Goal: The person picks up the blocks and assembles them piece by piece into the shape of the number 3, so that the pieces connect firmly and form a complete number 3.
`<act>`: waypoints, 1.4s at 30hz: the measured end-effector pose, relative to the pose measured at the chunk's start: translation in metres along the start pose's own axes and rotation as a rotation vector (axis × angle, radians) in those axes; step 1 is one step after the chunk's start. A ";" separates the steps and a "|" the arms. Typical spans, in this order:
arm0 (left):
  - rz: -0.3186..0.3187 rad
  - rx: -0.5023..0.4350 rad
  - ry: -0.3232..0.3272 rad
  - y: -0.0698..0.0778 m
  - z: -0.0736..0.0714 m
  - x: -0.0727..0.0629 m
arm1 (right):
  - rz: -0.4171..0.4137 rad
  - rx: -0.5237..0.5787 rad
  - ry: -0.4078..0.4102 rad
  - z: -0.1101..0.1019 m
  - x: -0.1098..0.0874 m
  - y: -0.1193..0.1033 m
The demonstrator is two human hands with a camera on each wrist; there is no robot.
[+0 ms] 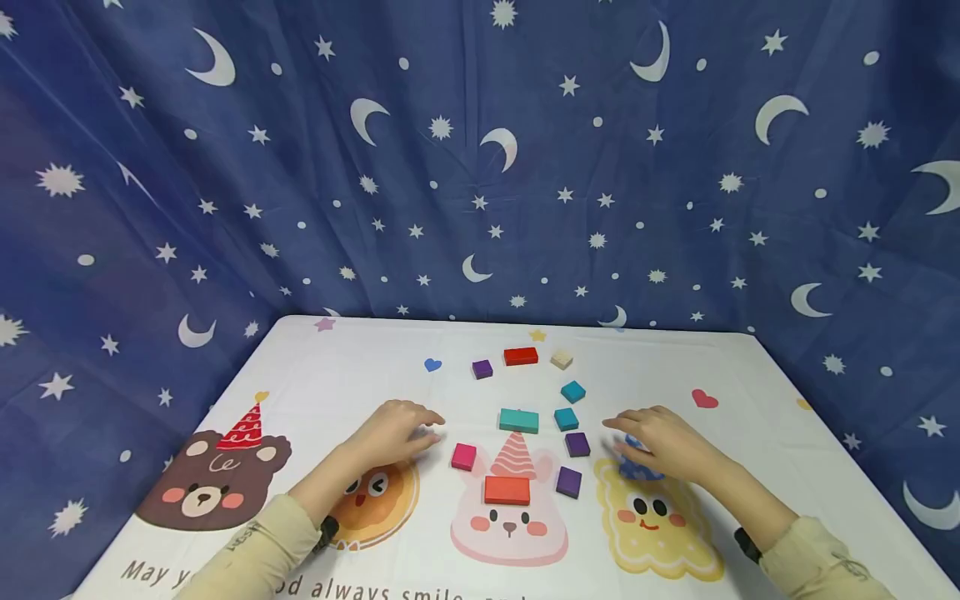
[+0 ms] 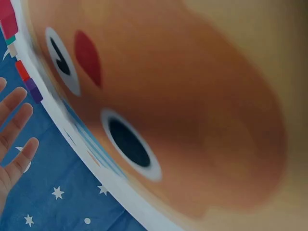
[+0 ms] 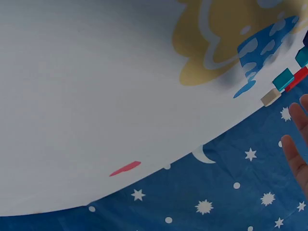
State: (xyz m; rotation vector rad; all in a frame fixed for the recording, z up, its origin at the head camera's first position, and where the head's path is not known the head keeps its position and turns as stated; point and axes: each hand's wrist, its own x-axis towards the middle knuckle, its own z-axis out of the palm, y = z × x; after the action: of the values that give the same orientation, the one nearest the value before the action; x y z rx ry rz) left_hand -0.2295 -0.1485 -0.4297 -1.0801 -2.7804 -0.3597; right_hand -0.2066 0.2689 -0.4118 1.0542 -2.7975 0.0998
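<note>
Left hand point(image 1: 397, 433), left of centre: fingers loosely extended, holding nothing, near pink block point(image 1: 463, 457). Right hand point(image 1: 663, 442), right of centre: same, near purple block point(image 1: 577, 444). Both on bench point(image 1: 360, 367), lower centre of frame.

- Bright, evenly lit, fairly crisp in the head view.
- Dimmer in the left wrist view; blurred across the near orange print point(image 2: 211, 110).
- Dim, greyed over the white tablecloth point(image 3: 96, 106) in the right wrist view.
</note>
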 end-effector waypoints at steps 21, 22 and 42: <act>-0.064 0.003 -0.015 0.025 0.011 0.032 | 0.008 0.015 0.002 0.006 0.018 -0.005; -0.070 0.005 -0.021 0.026 0.012 0.034 | 0.007 0.017 0.000 0.007 0.019 -0.006; -0.077 -0.035 -0.157 0.029 0.024 0.070 | -0.050 0.039 0.024 0.004 0.033 -0.005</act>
State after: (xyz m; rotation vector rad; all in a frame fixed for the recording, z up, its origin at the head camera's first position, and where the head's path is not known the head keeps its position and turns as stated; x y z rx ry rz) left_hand -0.2615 -0.0760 -0.4331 -1.0534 -2.9711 -0.3472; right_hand -0.2283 0.2431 -0.4104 1.1234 -2.7565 0.1608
